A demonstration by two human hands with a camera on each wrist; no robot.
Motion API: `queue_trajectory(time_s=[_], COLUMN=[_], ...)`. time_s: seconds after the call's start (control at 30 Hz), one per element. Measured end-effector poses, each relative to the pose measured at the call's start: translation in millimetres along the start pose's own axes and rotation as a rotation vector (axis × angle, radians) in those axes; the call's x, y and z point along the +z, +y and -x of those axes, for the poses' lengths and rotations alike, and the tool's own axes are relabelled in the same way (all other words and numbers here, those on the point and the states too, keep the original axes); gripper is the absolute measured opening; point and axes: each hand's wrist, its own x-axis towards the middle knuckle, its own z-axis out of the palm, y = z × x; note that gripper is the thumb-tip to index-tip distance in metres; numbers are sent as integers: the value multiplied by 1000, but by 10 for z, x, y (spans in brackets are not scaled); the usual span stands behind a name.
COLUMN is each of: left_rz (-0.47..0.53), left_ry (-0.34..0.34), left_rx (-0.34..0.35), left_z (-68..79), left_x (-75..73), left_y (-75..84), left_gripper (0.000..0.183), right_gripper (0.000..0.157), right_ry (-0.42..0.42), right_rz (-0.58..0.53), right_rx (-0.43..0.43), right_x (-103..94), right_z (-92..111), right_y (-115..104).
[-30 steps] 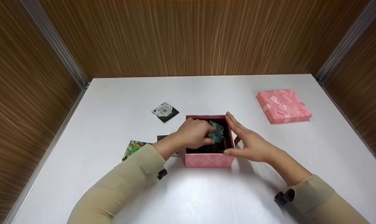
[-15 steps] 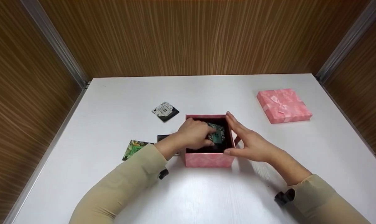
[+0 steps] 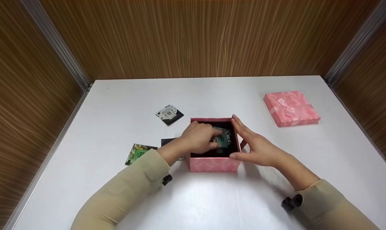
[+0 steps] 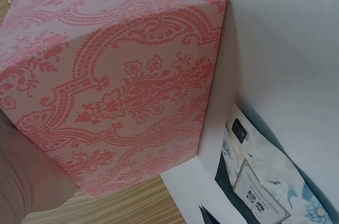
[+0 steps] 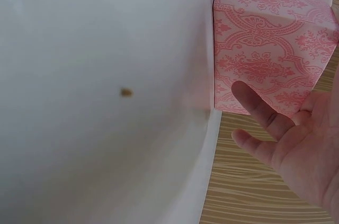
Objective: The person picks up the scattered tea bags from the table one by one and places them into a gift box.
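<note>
A pink patterned gift box [image 3: 214, 164] stands without its lid on the white table. My left hand [image 3: 199, 137] reaches down into it over the left wall. Its index finger and thumb touch a small flat green patterned packet [image 3: 224, 139] inside; the other fingers are hidden, so a grip cannot be told. My right hand [image 3: 260, 148] rests against the right wall, index finger along the rim and thumb at the near corner. In the right wrist view, two fingers [image 5: 259, 107] of it stretch out loosely beside the box [image 5: 265, 49].
The pink lid [image 3: 291, 108] with a ribbon bow lies at the right. A black-and-white packet [image 3: 169, 114] lies behind left of the box, a green packet [image 3: 138, 153] at the left. Another, crane-patterned packet [image 4: 265, 181] lies beside the box, partly under my left forearm.
The green packet in the box has shifted slightly lower and tilted a little under the left fingers. Both hands and the box have stayed nearly still.
</note>
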Motion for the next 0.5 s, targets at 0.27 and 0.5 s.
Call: queue_trajectory(time_s=[0.27, 0.5], left_rz=[208, 559], left_ry=[90, 186], left_rx=[-2, -20], left_z=[17, 104], left_x=[-10, -115], left_y=[-50, -179], left_gripper=[45, 44], right_gripper=[108, 108], right_ry=[1, 6], right_rz=[-1, 2], right_rx=[7, 9], right_x=[-9, 1], right_z=[1, 0], right_y=[-15, -16])
